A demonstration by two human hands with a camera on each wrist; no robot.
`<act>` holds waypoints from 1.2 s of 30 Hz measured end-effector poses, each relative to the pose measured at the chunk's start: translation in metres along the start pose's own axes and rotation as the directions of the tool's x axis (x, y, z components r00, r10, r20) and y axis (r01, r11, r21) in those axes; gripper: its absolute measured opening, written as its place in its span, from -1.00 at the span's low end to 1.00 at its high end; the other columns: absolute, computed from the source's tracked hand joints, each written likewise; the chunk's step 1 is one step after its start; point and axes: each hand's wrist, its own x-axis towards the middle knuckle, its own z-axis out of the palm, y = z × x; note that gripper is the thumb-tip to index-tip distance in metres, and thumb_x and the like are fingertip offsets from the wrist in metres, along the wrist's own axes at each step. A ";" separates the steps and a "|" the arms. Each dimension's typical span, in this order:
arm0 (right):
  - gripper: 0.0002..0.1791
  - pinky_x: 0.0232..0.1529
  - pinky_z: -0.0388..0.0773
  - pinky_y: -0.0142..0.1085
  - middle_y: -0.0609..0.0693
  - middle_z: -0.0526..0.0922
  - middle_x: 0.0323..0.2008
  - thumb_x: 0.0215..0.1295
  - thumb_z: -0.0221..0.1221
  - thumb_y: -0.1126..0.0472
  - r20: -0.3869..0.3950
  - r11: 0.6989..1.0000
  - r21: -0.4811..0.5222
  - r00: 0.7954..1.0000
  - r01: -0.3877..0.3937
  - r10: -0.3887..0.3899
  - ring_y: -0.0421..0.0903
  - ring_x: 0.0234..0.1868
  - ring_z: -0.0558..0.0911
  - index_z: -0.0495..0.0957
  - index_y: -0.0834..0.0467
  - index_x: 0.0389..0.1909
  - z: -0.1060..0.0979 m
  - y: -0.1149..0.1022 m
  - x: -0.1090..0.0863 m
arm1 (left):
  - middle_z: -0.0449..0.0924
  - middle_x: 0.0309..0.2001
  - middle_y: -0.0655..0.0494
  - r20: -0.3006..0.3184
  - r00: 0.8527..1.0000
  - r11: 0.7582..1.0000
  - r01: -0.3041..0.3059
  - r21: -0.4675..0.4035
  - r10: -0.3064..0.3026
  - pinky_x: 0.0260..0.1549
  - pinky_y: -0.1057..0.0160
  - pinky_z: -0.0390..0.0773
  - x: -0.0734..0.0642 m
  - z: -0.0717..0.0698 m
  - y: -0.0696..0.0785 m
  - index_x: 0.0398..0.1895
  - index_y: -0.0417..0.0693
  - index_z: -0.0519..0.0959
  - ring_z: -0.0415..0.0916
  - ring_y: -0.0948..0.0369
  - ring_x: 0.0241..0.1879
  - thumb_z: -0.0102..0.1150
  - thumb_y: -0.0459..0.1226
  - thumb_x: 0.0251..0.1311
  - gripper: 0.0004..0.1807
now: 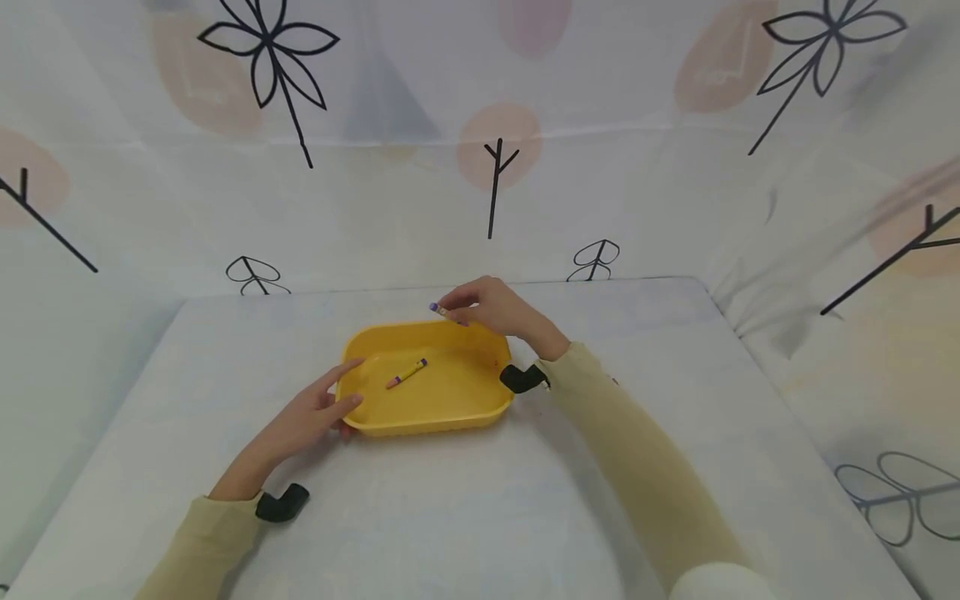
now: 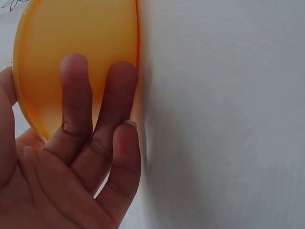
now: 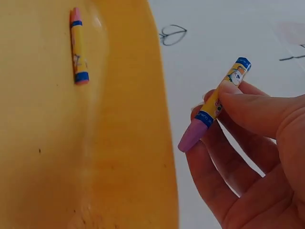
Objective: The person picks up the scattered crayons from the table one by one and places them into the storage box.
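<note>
A yellow tray (image 1: 427, 419) sits on the table, and a crayon (image 1: 407, 373) with a yellow wrapper and a pinkish tip lies inside it. At the tray's left end my left hand (image 1: 311, 417) grips the rim. The left wrist view shows several fingers (image 2: 76, 95) against the outer wall. Over the tray's far right edge, my right hand (image 1: 495, 308) pinches a purple crayon (image 3: 195, 133) between thumb and fingers. Its wrapper is yellow with blue bands, and its purple tip points down toward the tray rim in the right wrist view.
A white cloth covers the table (image 1: 450, 517). Behind it hangs a patterned curtain (image 1: 420, 208) with leaf and twig drawings. Dark wrist straps (image 1: 282, 504) sit at both sleeves. Small dark specks mark the tray floor.
</note>
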 end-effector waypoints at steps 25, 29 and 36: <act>-0.81 -0.03 0.47 -0.42 -0.16 0.73 -0.16 0.28 0.34 0.24 0.165 0.957 -0.289 0.986 0.018 0.031 -0.24 -0.10 0.60 0.77 0.05 -0.11 0.062 0.002 0.026 | 0.60 -0.48 0.01 0.005 1.000 1.000 -0.004 -0.003 0.004 -0.25 0.10 0.36 0.000 -0.001 -0.002 0.57 0.22 0.06 0.51 0.05 -0.39 0.07 -0.03 0.45 -0.30; -0.82 -0.10 0.49 -0.42 -0.13 0.71 -0.15 0.28 0.34 0.24 0.164 0.945 -0.327 0.985 0.008 0.048 -0.23 -0.17 0.58 0.76 0.05 -0.11 0.064 0.002 0.025 | 0.59 -0.48 0.01 0.005 1.000 1.000 -0.013 0.002 0.013 -0.25 0.10 0.37 0.000 0.000 -0.002 0.57 0.19 0.06 0.51 0.05 -0.39 0.06 -0.04 0.46 -0.30; -0.78 -0.20 0.52 -0.46 -0.12 0.71 -0.13 0.29 0.32 0.27 0.172 0.957 -0.288 0.980 -0.044 0.097 -0.24 -0.23 0.60 0.75 0.07 -0.05 0.065 0.003 0.024 | 0.60 -0.46 0.01 0.009 1.000 1.000 0.004 -0.013 -0.004 -0.23 0.09 0.38 0.001 0.000 -0.001 0.57 0.20 0.05 0.52 0.05 -0.39 0.07 -0.03 0.45 -0.29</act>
